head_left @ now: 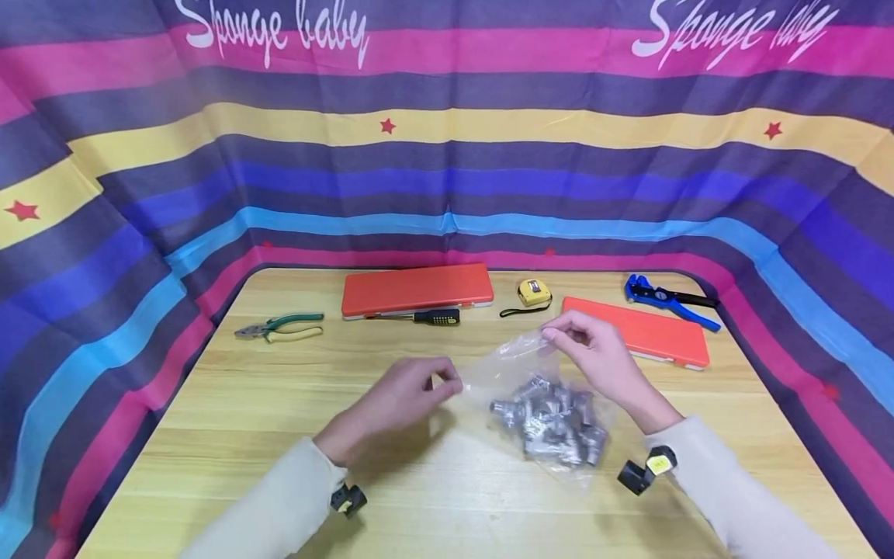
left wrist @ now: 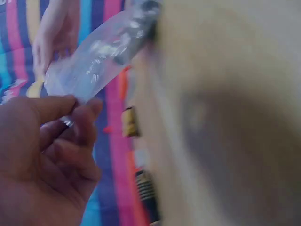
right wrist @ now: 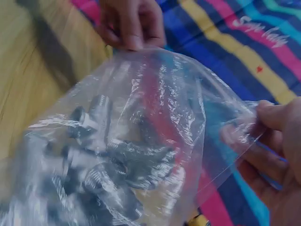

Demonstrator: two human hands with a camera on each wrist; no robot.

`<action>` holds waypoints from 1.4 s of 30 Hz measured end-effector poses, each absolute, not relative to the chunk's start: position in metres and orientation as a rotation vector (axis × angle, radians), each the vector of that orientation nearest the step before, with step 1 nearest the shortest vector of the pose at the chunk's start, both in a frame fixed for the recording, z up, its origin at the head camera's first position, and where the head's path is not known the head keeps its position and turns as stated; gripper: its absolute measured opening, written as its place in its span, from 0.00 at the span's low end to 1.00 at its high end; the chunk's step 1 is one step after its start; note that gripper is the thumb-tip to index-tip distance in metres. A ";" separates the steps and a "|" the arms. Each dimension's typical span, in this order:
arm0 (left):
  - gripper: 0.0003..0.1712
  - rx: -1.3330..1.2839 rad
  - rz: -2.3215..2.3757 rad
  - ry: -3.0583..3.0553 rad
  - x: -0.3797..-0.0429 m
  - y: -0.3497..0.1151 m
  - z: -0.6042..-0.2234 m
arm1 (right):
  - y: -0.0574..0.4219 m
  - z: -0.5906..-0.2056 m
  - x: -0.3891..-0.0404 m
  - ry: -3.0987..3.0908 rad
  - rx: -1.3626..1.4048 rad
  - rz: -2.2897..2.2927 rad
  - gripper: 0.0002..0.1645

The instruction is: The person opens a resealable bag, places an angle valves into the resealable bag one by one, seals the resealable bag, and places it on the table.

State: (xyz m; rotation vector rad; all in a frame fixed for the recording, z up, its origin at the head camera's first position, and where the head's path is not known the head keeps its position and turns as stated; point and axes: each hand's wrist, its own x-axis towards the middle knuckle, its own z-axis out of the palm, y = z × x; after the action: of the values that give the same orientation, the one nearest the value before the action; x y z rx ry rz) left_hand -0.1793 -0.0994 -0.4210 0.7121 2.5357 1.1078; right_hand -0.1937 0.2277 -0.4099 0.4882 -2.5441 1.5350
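A clear plastic bag (head_left: pixel 499 365) hangs between both hands, over the middle right of the table. Inside, several grey pipe fittings (head_left: pixel 552 423) lie heaped at its lower end, and they show closer in the right wrist view as shiny grey pieces (right wrist: pixel 113 174). My left hand (head_left: pixel 405 392) pinches one upper corner of the bag between thumb and forefinger. At the other upper corner, my right hand (head_left: pixel 594 357) pinches the film (right wrist: pixel 242 117). The left wrist view shows the stretched bag (left wrist: pixel 101 61) running from the left fingertips toward the other hand.
Along the back stand a red flat case (head_left: pixel 419 287), a screwdriver (head_left: pixel 436 317) and a yellow tape measure (head_left: pixel 534 292). Pliers (head_left: pixel 279 328) lie at the left. Behind the right hand are a second red case (head_left: pixel 656 334) and a blue cutter (head_left: pixel 670 299). A striped cloth (head_left: pixel 447 186) surrounds the table.
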 end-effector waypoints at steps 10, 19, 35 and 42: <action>0.11 1.072 1.391 2.888 -0.188 -0.105 -0.360 | 0.226 -0.377 -0.166 -2.147 0.296 1.568 0.06; 0.15 1.177 1.507 2.917 -0.173 -0.111 -0.346 | 0.223 -0.386 -0.141 -2.001 0.334 1.617 0.08; 0.15 1.038 1.428 2.892 -0.173 -0.121 -0.354 | 0.219 -0.397 -0.138 -2.094 0.489 1.587 0.07; 0.03 1.075 1.450 2.895 -0.173 -0.117 -0.358 | 0.210 -0.393 -0.136 -2.059 0.473 1.493 0.07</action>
State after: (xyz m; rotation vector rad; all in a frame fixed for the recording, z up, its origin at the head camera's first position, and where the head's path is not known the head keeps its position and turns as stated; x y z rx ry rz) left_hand -0.1730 -0.1173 -0.3578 1.0749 2.8952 1.4497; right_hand -0.1361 0.2104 -0.3933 0.4727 -2.0592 1.4927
